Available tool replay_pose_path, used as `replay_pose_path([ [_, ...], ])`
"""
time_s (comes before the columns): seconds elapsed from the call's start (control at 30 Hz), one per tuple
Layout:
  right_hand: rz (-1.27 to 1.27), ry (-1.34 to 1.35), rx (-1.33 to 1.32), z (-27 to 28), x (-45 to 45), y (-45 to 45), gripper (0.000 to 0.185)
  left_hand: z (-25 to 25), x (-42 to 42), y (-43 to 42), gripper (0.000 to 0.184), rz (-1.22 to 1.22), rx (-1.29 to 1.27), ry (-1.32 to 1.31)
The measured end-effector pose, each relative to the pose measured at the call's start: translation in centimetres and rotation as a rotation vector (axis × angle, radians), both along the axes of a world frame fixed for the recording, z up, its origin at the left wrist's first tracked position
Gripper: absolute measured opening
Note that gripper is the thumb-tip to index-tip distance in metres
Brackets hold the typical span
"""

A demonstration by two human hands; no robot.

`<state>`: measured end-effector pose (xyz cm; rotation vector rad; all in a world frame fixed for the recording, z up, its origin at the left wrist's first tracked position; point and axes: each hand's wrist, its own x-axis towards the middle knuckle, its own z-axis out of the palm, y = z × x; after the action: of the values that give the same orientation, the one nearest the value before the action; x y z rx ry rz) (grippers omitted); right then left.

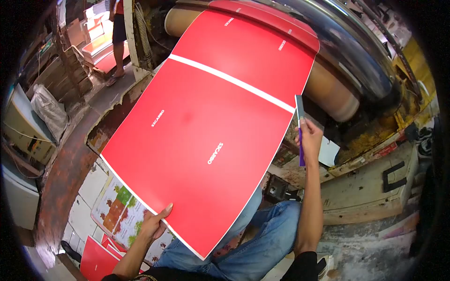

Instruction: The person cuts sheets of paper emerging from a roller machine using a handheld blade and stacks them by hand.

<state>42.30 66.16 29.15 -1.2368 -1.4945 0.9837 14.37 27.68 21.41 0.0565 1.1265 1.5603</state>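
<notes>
A large red printed sheet (187,136) with a white band across it and white lettering slopes from the rollers down to my lap. My left hand (155,224) grips its lower left edge, thumb on top and fingers underneath. At the sheet's right edge, by the end of the white band, my right hand (310,138) is closed around a narrow flat strip (300,107), dark grey above and purple below. The strip stands nearly upright close to the sheet's edge; I cannot tell whether they touch. The sheet's far end curves up against the shiny metal cylinder.
The shiny metal cylinder (361,51) lies above a brown roller (330,89). Red sheets (96,260) and a printed picture sheet (115,206) lie at lower left. A pale metal panel (365,187) is at right. Another person (119,42) stands at upper left near stacked sheets.
</notes>
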Motion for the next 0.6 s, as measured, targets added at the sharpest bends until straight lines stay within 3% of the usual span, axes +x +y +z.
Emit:
replay_pose_path([
  [0.13,0.129,-0.071,-0.13,-1.8,-0.1,-2.0,0.035,-0.6,-0.8,-2.0,0.042,0.003,-0.008,-0.012],
  [0.27,-0.037,-0.203,-0.071,-1.0,-0.4,-2.7,0.031,-0.3,-1.4,-3.4,0.047,-0.03,-0.035,-0.032],
  [0.33,-0.159,-0.62,0.729,-0.2,-0.1,-2.1,0.037,-0.6,-1.5,-4.4,0.052,-0.041,-0.074,-0.037],
  [0.5,0.155,-0.772,0.859,-0.7,-1.4,-0.6,0.049,-0.9,-0.8,-6.2,0.063,0.019,-0.087,0.14],
  [0.6,0.277,-0.712,0.72,-1.3,-1.4,-0.3,0.05,-2.7,-2.9,-8.9,0.058,-0.081,-0.201,0.294],
])
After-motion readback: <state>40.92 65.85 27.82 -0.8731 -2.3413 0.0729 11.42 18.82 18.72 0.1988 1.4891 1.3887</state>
